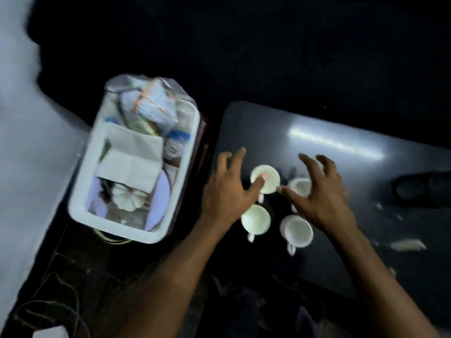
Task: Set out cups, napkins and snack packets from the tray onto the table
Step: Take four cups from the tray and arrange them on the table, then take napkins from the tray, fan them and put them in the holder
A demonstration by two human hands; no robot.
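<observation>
4 white cups stand close together on the dark worktop (pixel 341 132), set in a rough square: a far left cup (pixel 268 178), a far right cup (pixel 301 187), a near left cup (pixel 255 219) and a near right cup (pixel 298 231). All 4 sit upright with their mouths open to the camera, and the handles of the 2 near cups point toward the person. The left hand (pixel 225 191) is spread wide, its thumb resting over the rim of the far left cup and dipping into the mouth, while the other fingers (pixel 234 157) splay apart above the worktop and close on nothing. The right hand (pixel 322 191) hovers open over the far right cup, fingers curled and spread like a claw, the thumb tip reaching toward the gap between the 2 far cups; the blur hides whether any finger touches the cup. Just left of the worktop sits the white tray (pixel 80 203), rectangular with a raised rim and lying at a slant. Inside it a folded white napkin (pixel 131 162) lies across the middle, and pale snack packets (pixel 151 106) with orange marks are heaped at the far end. At the near end of the tray a white ribbed round object (pixel 127 197) rests on a pale plate (pixel 161 198). A few small white scraps (pixel 406 245) lie on the worktop to the right of the cups, well apart from them.
</observation>
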